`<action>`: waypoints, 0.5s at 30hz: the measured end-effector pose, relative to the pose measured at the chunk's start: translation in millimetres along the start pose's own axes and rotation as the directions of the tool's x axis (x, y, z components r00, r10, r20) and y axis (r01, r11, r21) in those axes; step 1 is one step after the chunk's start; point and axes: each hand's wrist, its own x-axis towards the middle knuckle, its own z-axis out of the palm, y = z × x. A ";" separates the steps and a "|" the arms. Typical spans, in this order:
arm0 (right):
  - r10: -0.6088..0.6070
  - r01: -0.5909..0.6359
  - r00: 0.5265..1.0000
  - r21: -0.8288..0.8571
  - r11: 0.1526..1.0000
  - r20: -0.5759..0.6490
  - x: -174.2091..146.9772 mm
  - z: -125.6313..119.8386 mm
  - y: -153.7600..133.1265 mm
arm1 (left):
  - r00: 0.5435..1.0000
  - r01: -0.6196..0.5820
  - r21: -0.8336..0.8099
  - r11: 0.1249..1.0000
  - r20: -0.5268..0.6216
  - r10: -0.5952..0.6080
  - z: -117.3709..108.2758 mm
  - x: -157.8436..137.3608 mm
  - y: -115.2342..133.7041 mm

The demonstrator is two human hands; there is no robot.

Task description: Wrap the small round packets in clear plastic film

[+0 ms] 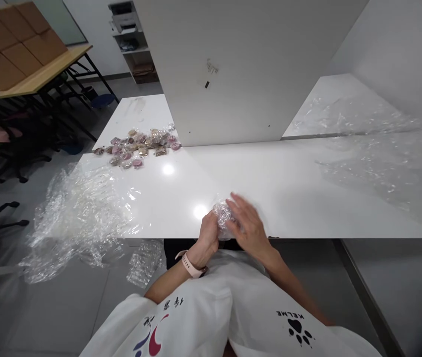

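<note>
Close to the table's front edge, my left hand (209, 229) is closed on the side of a crinkled clear plastic packet (223, 213). Something pale pinkish shows through the film, but its kind cannot be made out. My right hand (247, 221) is slightly blurred, its fingers apart over the packet's right side, with the fingertips at or just above the film. Farther left on the table lies a cluster of small wrapped pieces (143, 145), pink, brown and tan in clear film.
A large heap of clear plastic bags (84, 213) hangs over the table's left edge. More clear film (389, 158) spreads across the right side. A white upright panel (240, 74) stands behind the white table (270, 188). Cardboard boxes (17, 44) sit on a wooden table at far left.
</note>
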 end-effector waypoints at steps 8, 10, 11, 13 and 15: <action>0.351 -0.437 0.897 0.430 0.790 0.267 -10.5 -14.8 15.9 | 0.957 -0.165 0.321 0.933 0.282 0.072 2.7 3.2 -4.2; 0.403 -0.438 0.898 0.450 0.778 0.177 3.9 -29.3 42.0 | 0.936 -0.294 0.499 0.815 0.324 0.139 -8.8 3.0 -2.7; 0.449 -0.423 0.892 0.452 0.785 0.054 15.6 -38.3 60.5 | 0.919 -0.382 0.586 0.714 0.321 0.228 -17.8 4.0 -1.8; 0.546 -0.392 0.798 0.469 0.791 -0.254 49.4 -59.8 106.1 | 0.836 -0.506 0.740 0.443 0.293 0.464 -39.8 9.4 -0.9; 0.610 -0.378 0.672 0.513 0.771 -0.421 95.7 -84.2 155.9 | 0.721 -0.513 0.836 0.197 0.294 0.627 -60.5 17.9 -3.0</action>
